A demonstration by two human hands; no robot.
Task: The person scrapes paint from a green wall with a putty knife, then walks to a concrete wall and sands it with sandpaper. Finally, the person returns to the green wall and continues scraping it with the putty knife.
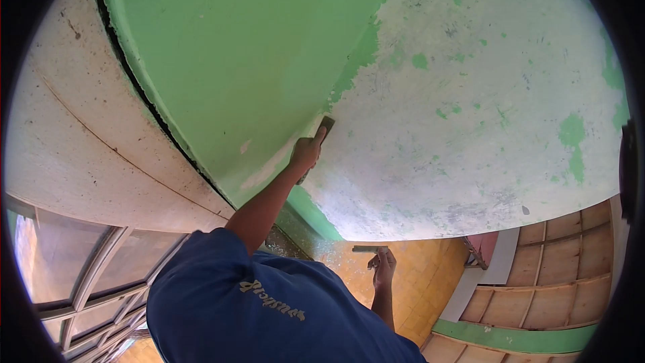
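My left hand (306, 152) is closed round a flat scraper (327, 124), its dark blade against the green wall (255, 60) close to the border with a large whitish area (430, 141). Part of this tool also shows below my fingers. Lower down, in front of my blue shirt (269, 309), my right hand (383, 269) grips a second flat, greyish scraper (368, 249), held away from the wall. Whitish smudges mark the right fingers. Scattered green patches remain within the pale area, and its edge is ragged.
Left of the green wall, past a dark gap, is a stained pale panel (101, 128). Framed window panes (101, 262) stand at lower left. Yellowish floor tiles (423, 275) lie below, with whitish flecks near the wall. Wooden framed panelling (557, 262) is at lower right.
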